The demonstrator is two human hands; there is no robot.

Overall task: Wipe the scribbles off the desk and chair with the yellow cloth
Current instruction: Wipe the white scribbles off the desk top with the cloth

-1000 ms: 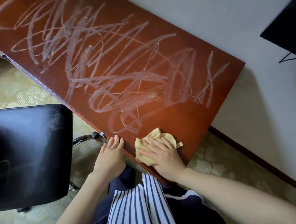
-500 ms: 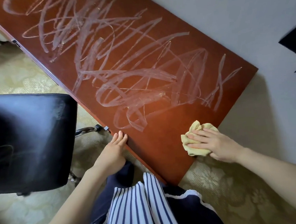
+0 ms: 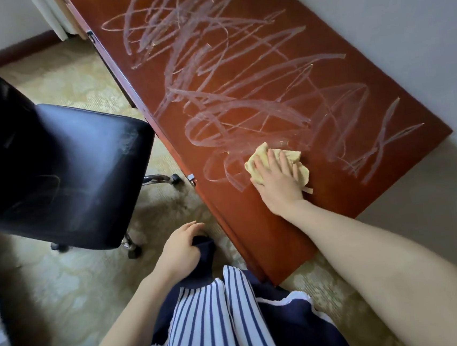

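Observation:
A reddish-brown desk (image 3: 271, 224) runs from the top centre to the lower right, covered in pale chalky scribbles (image 3: 228, 69). My right hand (image 3: 277, 182) lies flat with straight fingers on the crumpled yellow cloth (image 3: 259, 154), pressing it onto the scribbles at the desk's near end. My left hand (image 3: 180, 251) hangs off the desk near my dark skirt, fingers loosely curled, holding nothing. A black chair (image 3: 54, 173) stands at the left with faint scribbles on its seat.
A pale wall (image 3: 402, 16) borders the desk's far side and right end. Patterned beige carpet (image 3: 79, 284) covers the floor. The chair's castors (image 3: 176, 178) sit close to the desk's front edge, where a small metal drawer handle (image 3: 191, 178) sticks out.
My right hand slid the cloth from the desk's near right edge up and left onto the scribbles. My left hand left the desk's front edge and dropped to my side.

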